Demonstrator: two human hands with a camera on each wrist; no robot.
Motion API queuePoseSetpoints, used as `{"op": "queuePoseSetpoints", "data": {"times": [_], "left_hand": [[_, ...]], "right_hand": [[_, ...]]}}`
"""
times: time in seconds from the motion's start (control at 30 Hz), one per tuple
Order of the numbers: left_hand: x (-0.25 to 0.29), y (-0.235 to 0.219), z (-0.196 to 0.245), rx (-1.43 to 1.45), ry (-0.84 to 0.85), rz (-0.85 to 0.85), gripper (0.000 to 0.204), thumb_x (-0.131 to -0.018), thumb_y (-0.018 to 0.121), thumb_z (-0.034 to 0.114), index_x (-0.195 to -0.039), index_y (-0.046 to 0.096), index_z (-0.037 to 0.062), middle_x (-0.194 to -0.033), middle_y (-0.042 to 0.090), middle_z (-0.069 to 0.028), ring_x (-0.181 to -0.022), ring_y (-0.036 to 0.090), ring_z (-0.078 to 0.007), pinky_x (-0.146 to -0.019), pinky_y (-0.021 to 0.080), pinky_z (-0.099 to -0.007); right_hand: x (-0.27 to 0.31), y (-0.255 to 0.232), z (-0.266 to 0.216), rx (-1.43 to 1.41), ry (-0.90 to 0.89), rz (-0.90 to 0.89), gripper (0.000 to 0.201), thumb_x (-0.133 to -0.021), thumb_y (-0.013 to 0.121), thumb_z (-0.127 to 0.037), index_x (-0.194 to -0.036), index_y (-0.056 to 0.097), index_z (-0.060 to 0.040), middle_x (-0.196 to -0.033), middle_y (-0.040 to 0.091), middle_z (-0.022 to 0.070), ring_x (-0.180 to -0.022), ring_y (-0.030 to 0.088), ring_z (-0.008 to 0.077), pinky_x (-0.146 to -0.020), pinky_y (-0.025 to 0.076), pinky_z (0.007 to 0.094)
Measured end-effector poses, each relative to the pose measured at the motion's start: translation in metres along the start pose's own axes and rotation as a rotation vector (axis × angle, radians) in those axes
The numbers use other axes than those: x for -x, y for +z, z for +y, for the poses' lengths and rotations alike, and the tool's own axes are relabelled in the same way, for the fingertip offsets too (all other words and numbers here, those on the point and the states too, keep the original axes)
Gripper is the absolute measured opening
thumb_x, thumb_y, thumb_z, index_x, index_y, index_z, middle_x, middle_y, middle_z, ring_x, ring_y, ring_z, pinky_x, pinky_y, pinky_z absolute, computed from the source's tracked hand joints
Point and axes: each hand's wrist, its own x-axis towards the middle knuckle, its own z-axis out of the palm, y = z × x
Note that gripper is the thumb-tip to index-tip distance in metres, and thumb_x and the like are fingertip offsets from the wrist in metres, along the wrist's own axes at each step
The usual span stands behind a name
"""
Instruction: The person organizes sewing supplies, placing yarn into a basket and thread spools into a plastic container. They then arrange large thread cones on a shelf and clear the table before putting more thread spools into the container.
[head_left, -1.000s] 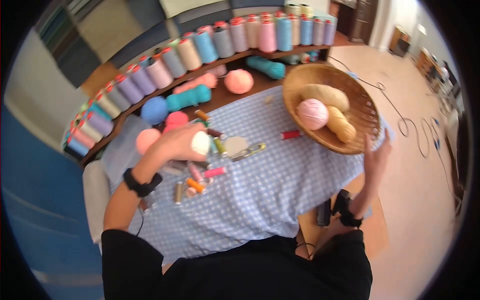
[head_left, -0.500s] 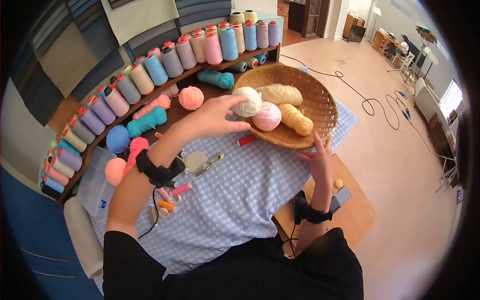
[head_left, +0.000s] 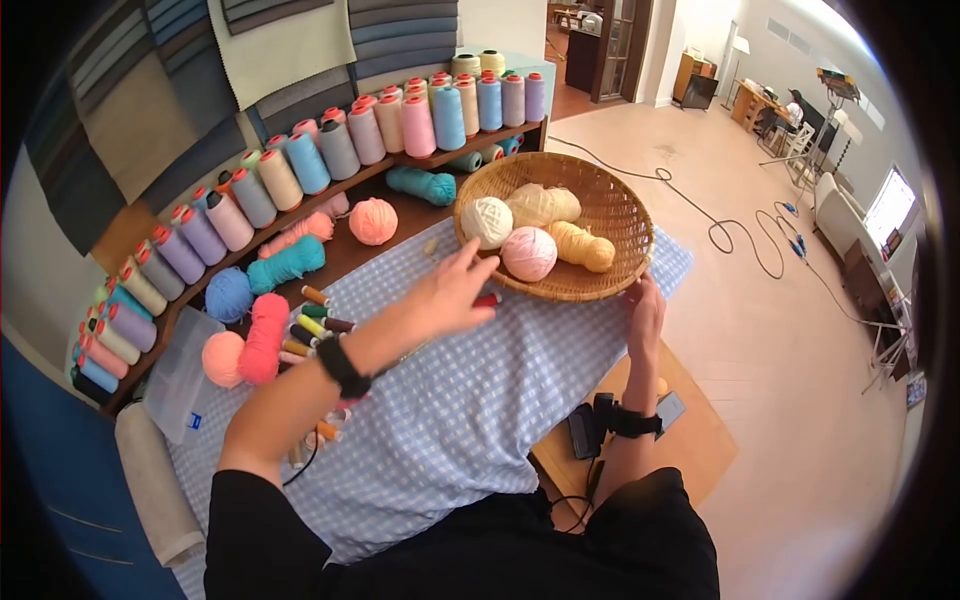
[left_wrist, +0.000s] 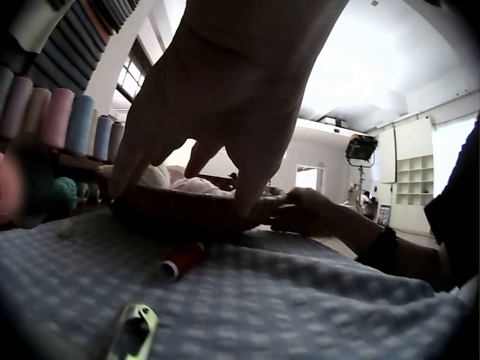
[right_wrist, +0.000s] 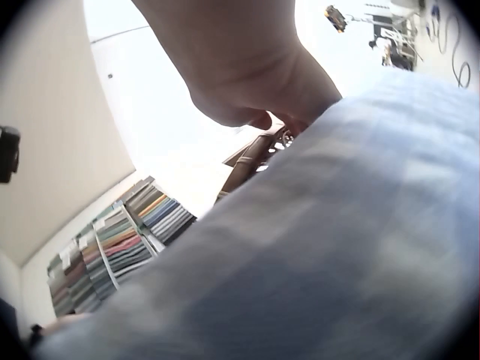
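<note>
A round wicker basket (head_left: 635, 215) holds a white ball (head_left: 487, 222), a pink ball (head_left: 529, 254), a cream skein (head_left: 543, 205) and a yellow skein (head_left: 582, 247). My left hand (head_left: 447, 292) hovers at the basket's near left edge, fingers spread and holding nothing; in the left wrist view the same hand (left_wrist: 217, 112) hangs over the rim. My right hand (head_left: 645, 308) grips the basket's near right rim, thumb and fingers pinching it, and in the right wrist view the hand (right_wrist: 247, 82) reaches to the woven edge (right_wrist: 251, 159). A red spool (left_wrist: 182, 260) lies before the basket.
Thread cones (head_left: 305, 163) line a curved shelf behind the blue checked cloth (head_left: 455, 420). Small spools, a coral skein (head_left: 264, 338) and a peach ball (head_left: 223, 358) lie at the left by a clear plastic box (head_left: 180, 385). A green-handled cutter (left_wrist: 133, 330) rests on the cloth.
The white ball has gone from the left side into the basket beside the pink ball. My left hand let it go and drew back towards the left. My right hand stays at the rim.
</note>
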Motion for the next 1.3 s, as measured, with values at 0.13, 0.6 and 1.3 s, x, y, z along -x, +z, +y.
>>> {"op": "queuePoseSetpoints", "data": {"times": [0.13, 0.6, 1.3], "left_hand": [[0.038, 0.003, 0.039, 0.026, 0.017, -0.15, 0.068, -0.072, 0.071, 0.033, -0.127, 0.044, 0.0032, -0.132, 0.039, -0.023, -0.117, 0.045, -0.0386, -0.099, 0.038, -0.0414], [0.079, 0.051, 0.061, -0.13, 0.239, -0.223, 0.076, -0.069, 0.07, 0.048, -0.133, 0.04, 0.0203, -0.132, 0.04, -0.0213, -0.116, 0.043, -0.0447, -0.09, 0.044, -0.0488], [0.217, -0.085, -0.116, -0.282, -0.809, 0.007, 0.064, -0.068, 0.067, 0.044, -0.117, 0.051, 0.0064, -0.096, 0.064, -0.0183, -0.089, 0.061, -0.0344, -0.076, 0.049, -0.0423]], "right_hand": [[-0.022, -0.025, 0.0, 1.074, -0.257, -0.067, 0.04, -0.085, 0.048, -0.018, -0.123, 0.051, -0.0061, -0.126, 0.052, 0.0176, -0.113, 0.05, 0.0384, -0.095, 0.038, 0.0456], [-0.106, -0.041, 0.005, 1.838, -0.161, -0.258, 0.059, -0.081, 0.054, -0.049, -0.135, 0.039, -0.0326, -0.152, 0.011, 0.0081, -0.137, 0.014, 0.0372, -0.104, 0.016, 0.0625], [-0.159, -0.034, -0.057, 0.688, -0.084, -0.189, 0.038, -0.095, 0.044, -0.026, -0.119, 0.052, 0.0013, -0.114, 0.058, 0.0088, -0.102, 0.053, 0.0183, -0.088, 0.042, 0.0307]]}}
